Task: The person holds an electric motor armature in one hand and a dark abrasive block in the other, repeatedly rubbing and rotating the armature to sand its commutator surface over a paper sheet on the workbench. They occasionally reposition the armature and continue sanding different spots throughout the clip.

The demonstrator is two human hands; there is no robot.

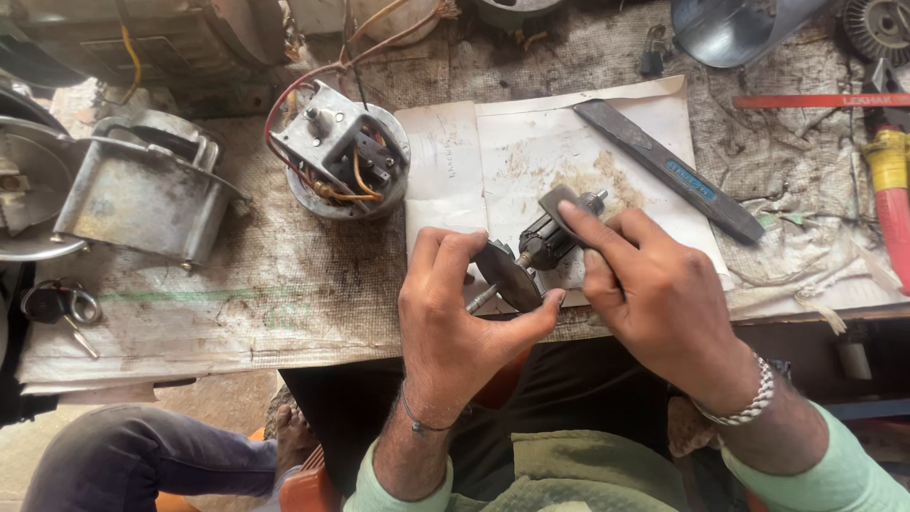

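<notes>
left hand (453, 318): curled shut round the fan disc end of a small motor rotor (542, 248), thumb hooked under the disc edge, fingers over the top, looks like it's there to keep the thing from rolling

right hand (654, 299): pinching a small grey strip (561, 206), sandpaper or similar, can't say for sure, forefinger laid flat along it so it presses on the far end of the rotor; the other fingers are tucked in

motor rotor: sits at the near edge of the tabletop (284, 284), about 6 o'clock on the sheet of paper, shaft pointing from 8 toward 2 o'clock, held just off or barely on the paper, can't tell which

paper (531, 142): spread under the work, brown dust scattered at its middle right by the rotor, so I'd guess it's there to catch the grit

flat dark file (673, 171): lying diagonal across the paper at 2 o'clock from the hands, near but not touched

round motor housing (346, 156): at 10 o'clock from the hands, red and yellow wires sticking out, parked out of the way

metal casing (142, 194): far off at 9 o'clock, on its side

keys (57, 308): left edge, well apart

red-handled tool (891, 204): 3 o'clock, right edge, well clear of the hands
</notes>
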